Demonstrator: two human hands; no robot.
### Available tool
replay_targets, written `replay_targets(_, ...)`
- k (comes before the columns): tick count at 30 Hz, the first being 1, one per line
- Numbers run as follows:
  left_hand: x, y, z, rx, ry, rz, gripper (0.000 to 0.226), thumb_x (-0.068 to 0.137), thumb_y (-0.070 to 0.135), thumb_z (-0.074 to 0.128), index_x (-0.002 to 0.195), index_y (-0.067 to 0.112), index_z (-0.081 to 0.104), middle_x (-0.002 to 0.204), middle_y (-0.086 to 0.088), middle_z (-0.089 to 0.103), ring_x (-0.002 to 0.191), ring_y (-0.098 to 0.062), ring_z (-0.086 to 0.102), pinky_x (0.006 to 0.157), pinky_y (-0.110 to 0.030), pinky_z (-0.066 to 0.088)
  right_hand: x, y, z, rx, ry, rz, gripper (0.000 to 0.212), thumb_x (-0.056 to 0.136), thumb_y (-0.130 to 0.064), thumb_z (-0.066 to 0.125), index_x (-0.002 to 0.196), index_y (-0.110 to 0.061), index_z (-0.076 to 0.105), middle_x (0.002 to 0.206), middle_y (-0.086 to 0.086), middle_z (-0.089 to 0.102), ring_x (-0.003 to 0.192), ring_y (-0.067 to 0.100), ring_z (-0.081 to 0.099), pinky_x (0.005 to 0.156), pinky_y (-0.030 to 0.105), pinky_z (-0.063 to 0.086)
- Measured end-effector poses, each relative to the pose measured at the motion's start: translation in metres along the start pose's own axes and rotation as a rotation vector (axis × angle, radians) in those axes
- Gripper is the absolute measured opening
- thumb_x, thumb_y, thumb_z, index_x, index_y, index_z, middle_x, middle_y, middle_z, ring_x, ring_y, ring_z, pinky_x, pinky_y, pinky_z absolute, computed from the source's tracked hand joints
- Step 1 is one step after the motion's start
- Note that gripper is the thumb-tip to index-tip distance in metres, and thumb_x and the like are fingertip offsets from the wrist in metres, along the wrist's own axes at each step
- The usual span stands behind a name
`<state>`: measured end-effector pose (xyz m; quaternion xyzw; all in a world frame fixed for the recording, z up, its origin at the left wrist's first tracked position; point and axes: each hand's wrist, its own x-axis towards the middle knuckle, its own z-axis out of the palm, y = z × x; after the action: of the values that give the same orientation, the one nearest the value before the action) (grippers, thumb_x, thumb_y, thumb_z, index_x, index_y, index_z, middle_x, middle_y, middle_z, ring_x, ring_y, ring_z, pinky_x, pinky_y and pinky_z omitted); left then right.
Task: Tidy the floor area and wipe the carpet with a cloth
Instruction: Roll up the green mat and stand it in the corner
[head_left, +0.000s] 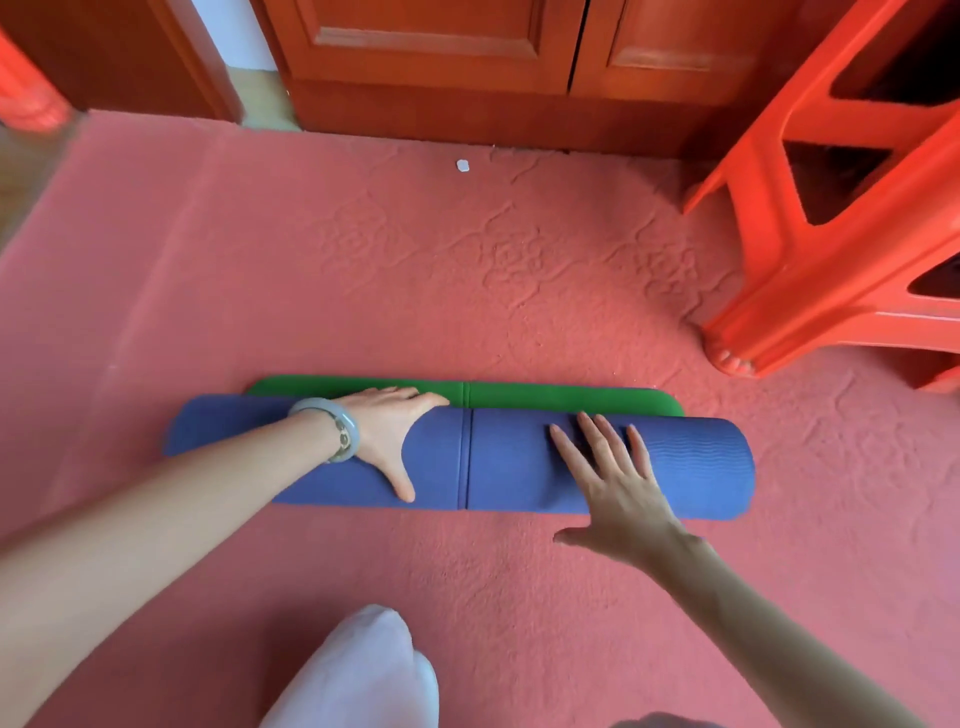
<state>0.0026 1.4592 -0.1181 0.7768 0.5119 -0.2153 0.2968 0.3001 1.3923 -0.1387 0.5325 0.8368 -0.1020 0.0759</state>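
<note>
Surrounding the rolled mat (519, 460): stool (810, 291), cabinet (441, 62), perhaps paper (463, 166).

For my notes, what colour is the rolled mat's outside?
The rolled mat is blue-purple; head view.

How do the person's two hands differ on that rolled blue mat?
The left hand wears a pale bangle; the right hand has a bare wrist. The left hand's fingers lie together along the roll's far edge by the green layer; the right hand's fingers fan out across the top. Both lie flat and open on the blue mat.
</note>
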Motion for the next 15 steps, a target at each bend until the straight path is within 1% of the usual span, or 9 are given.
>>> replay_targets(2, 0.005, -0.006, -0.007, -0.076, -0.021, 0.005, 0.120, 0.043, 0.059, 0.081, 0.143, 0.036, 0.019, 0.139, 0.012, 0.033, 0.130, -0.013, 0.032, 0.108, -0.032, 0.031, 0.011, -0.001, 0.008, -0.083, -0.017, 0.000, 0.140, 0.021, -0.066, 0.081, 0.143, -0.017, 0.031, 0.135, 0.020, 0.049, 0.125, 0.035, 0.046, 0.104, 0.057, 0.027)
replay_targets(4, 0.003, -0.011, -0.008, -0.138, 0.070, 0.008, 0.116, 0.049, 0.056, 0.082, 0.145, 0.032, 0.021, 0.142, 0.012, 0.028, 0.133, -0.012, 0.027, 0.111, -0.030, 0.026, 0.030, 0.003, 0.000, -0.107, -0.012, 0.014, 0.143, 0.016, -0.063, 0.083, 0.141, -0.017, 0.031, 0.129, 0.018, 0.054, 0.119, 0.034, 0.053, 0.101, 0.057, 0.036)
replay_targets(6, -0.004, -0.016, -0.002, -0.196, 0.231, -0.007, 0.105, 0.062, 0.054, 0.078, 0.147, 0.028, 0.021, 0.147, 0.009, 0.024, 0.135, -0.013, 0.024, 0.111, -0.027, 0.021, 0.050, 0.011, -0.012, -0.126, -0.069, 0.013, 0.137, 0.028, -0.063, 0.082, 0.144, -0.021, 0.025, 0.135, 0.012, 0.047, 0.124, 0.030, 0.046, 0.106, 0.053, 0.031)
replay_targets(8, -0.014, -0.012, 0.009, -0.146, 0.380, -0.013, 0.096, 0.071, 0.060, 0.065, 0.148, 0.025, 0.018, 0.151, 0.004, 0.025, 0.137, -0.017, 0.025, 0.112, -0.027, 0.017, 0.071, 0.019, -0.025, -0.105, -0.173, 0.005, 0.127, 0.041, -0.063, 0.078, 0.146, -0.026, 0.016, 0.138, 0.004, 0.038, 0.129, 0.025, 0.036, 0.110, 0.045, 0.024)
replay_targets(9, -0.017, -0.007, 0.016, -0.045, 0.445, -0.017, 0.101, 0.069, 0.066, 0.061, 0.148, 0.022, 0.017, 0.151, -0.001, 0.026, 0.137, -0.021, 0.027, 0.113, -0.031, 0.017, 0.081, 0.022, -0.031, -0.080, -0.219, 0.009, 0.125, 0.042, -0.063, 0.077, 0.145, -0.027, 0.016, 0.137, 0.002, 0.037, 0.128, 0.024, 0.035, 0.109, 0.043, 0.025)
replay_targets(10, -0.015, -0.002, 0.025, 0.108, 0.475, -0.025, 0.111, 0.061, 0.073, 0.062, 0.148, 0.018, 0.019, 0.150, -0.007, 0.030, 0.137, -0.027, 0.031, 0.114, -0.038, 0.019, 0.090, 0.024, -0.037, -0.060, -0.261, 0.016, 0.124, 0.041, -0.061, 0.078, 0.144, -0.028, 0.017, 0.136, 0.001, 0.038, 0.128, 0.024, 0.036, 0.108, 0.042, 0.026)
replay_targets(12, -0.003, 0.004, 0.036, 0.306, 0.449, -0.065, 0.133, 0.039, 0.081, 0.066, 0.144, 0.011, 0.026, 0.144, -0.019, 0.040, 0.131, -0.038, 0.040, 0.110, -0.053, 0.029, 0.107, 0.029, -0.047, 0.005, -0.348, 0.041, 0.124, 0.039, -0.059, 0.081, 0.143, -0.031, 0.019, 0.138, 0.000, 0.039, 0.130, 0.025, 0.035, 0.107, 0.042, 0.028)
replay_targets(13, 0.006, 0.004, 0.036, 0.333, 0.456, -0.085, 0.139, 0.031, 0.081, 0.069, 0.143, 0.010, 0.027, 0.141, -0.022, 0.043, 0.128, -0.040, 0.043, 0.107, -0.056, 0.031, 0.115, 0.031, -0.051, 0.041, -0.399, 0.061, 0.124, 0.038, -0.057, 0.081, 0.143, -0.033, 0.019, 0.140, 0.000, 0.038, 0.130, 0.025, 0.035, 0.106, 0.043, 0.029)
replay_targets(15, 0.019, 0.004, 0.028, 0.331, 0.464, -0.118, 0.140, 0.029, 0.075, 0.075, 0.145, 0.011, 0.027, 0.139, -0.021, 0.044, 0.127, -0.039, 0.043, 0.107, -0.055, 0.030, 0.127, 0.034, -0.059, 0.069, -0.502, 0.100, 0.126, 0.038, -0.055, 0.083, 0.144, -0.036, 0.018, 0.142, -0.001, 0.038, 0.131, 0.026, 0.036, 0.105, 0.044, 0.032)
